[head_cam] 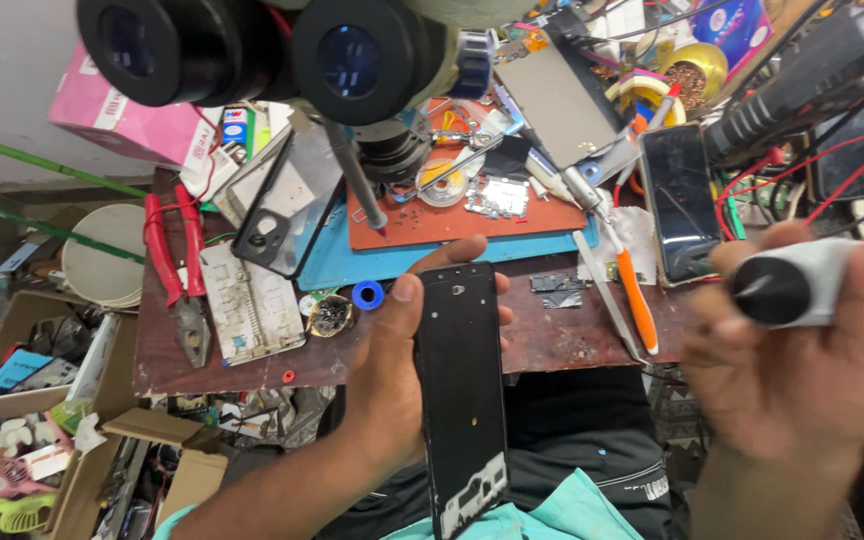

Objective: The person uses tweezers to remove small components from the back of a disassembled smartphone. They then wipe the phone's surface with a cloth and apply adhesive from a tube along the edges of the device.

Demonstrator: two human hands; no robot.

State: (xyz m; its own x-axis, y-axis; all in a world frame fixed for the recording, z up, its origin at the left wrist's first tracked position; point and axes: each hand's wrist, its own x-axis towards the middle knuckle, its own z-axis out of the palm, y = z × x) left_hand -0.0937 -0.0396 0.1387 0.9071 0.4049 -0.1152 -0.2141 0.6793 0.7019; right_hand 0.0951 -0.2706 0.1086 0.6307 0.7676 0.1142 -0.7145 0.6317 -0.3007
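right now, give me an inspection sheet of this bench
surface: dark brown worktable, scuffed, with a blue mat and an orange mat on it
job's things: black phone frame, held upright over the lap; grey cylindrical tool with a black tip
clutter: red-handled pliers, orange-handled tool, tweezers, blue ring, phone back panel, dark phone
grippers: left hand grips the phone frame; right hand, blurred, holds the grey tool
cables: red wires at the right rear
surroundings: microscope eyepieces overhead, pink box, cardboard boxes on the floor at left
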